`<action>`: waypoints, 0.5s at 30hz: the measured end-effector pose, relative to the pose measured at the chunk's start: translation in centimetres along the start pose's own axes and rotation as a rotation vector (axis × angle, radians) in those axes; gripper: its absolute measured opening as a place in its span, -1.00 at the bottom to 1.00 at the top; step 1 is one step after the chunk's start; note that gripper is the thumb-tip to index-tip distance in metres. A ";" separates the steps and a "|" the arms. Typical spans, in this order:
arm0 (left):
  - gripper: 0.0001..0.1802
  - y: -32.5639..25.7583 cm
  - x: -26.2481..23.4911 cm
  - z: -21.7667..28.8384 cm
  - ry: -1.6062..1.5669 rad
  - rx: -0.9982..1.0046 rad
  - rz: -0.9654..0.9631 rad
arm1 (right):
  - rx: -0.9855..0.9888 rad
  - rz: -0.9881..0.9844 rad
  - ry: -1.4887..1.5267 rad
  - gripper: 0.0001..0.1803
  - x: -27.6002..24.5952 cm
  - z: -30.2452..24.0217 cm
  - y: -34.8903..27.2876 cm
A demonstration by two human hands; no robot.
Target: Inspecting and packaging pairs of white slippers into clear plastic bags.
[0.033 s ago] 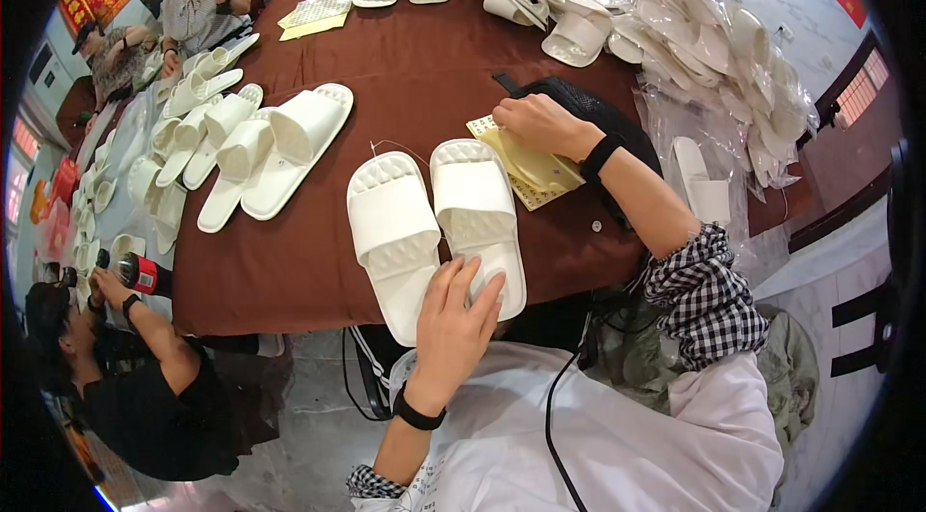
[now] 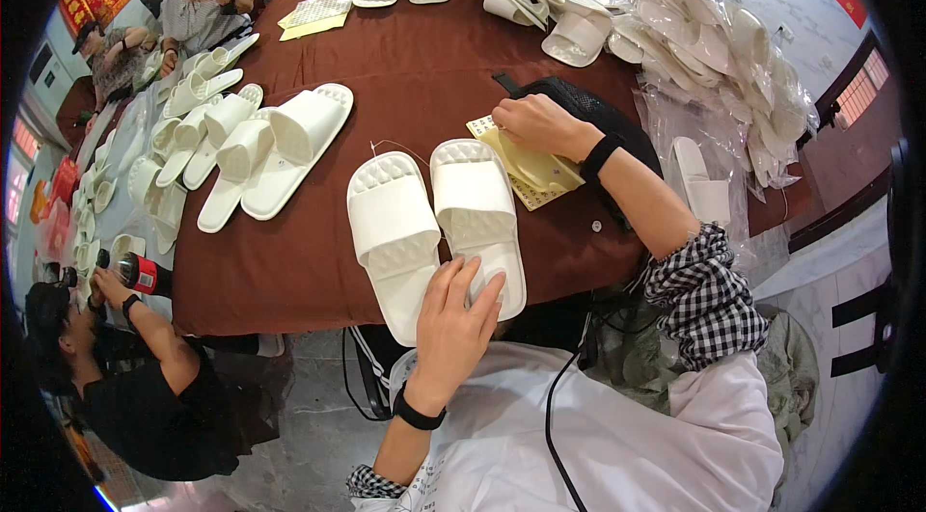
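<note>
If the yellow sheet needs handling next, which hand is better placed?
Probably the right hand: it is right at the yellow sheet, while the left hand is farther off, on the heel ends of the white slippers.

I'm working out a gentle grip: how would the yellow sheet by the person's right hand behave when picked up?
The yellow sheet is probably floppy, since part of it curves beside the right hand. It looks thin, so it is likely light. With its lower part lying on the brown cloth, it seems unlikely to roll.
</note>
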State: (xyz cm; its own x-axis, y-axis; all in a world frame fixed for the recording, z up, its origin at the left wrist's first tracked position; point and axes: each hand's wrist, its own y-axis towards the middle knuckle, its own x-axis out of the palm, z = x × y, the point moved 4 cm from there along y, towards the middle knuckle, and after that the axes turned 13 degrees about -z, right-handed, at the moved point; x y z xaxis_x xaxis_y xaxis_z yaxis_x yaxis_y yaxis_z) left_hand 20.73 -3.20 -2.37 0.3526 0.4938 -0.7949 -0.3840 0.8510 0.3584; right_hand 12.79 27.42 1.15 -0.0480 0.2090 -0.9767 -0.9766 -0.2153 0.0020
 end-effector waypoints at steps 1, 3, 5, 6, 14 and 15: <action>-0.53 0.0 0.0 0.0 0.000 0.001 -0.001 | -0.006 0.011 -0.036 -0.92 0.2 -0.1 0.2; -0.56 0.0 0.1 0.0 0.012 0.011 -0.001 | -0.010 0.023 -0.071 -0.92 0.5 -0.2 0.3; -0.56 0.0 0.0 0.0 0.010 0.012 -0.004 | -0.012 0.038 -0.090 -0.91 0.6 -0.2 0.5; -0.56 0.0 0.0 0.0 0.008 0.012 -0.008 | -0.011 0.038 -0.089 -0.91 0.7 -0.2 0.5; -0.54 0.0 -0.1 -0.1 0.003 0.004 -0.010 | 0.130 0.007 0.086 -0.88 0.4 0.2 0.3; -0.53 0.0 -0.1 -0.1 -0.002 0.002 -0.010 | 0.129 0.007 0.086 -0.88 0.2 0.2 0.2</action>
State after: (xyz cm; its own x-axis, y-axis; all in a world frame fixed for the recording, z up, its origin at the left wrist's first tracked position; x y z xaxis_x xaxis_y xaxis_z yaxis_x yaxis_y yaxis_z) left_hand 20.63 -3.23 -2.30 0.3586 0.4856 -0.7973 -0.3784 0.8564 0.3513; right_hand 12.52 27.58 0.94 -0.0422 0.1242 -0.9914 -0.9954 -0.0911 0.0310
